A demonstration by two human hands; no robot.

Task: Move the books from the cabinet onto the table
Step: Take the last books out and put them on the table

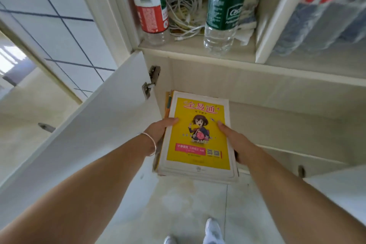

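Observation:
A stack of books with a yellow cartoon cover on top sticks halfway out of the lower cabinet compartment. My left hand grips the stack's left edge, thumb on the cover, fingers hidden underneath. On the right edge, my right hand holds the stack the same way, thumb on top. The near end of the stack hangs over the floor. The table is not in view.
The cabinet door stands open at my left. The shelf above carries two plastic bottles, one red-labelled and one green-labelled, with tangled white cables between them. Tiled floor and my shoes lie below.

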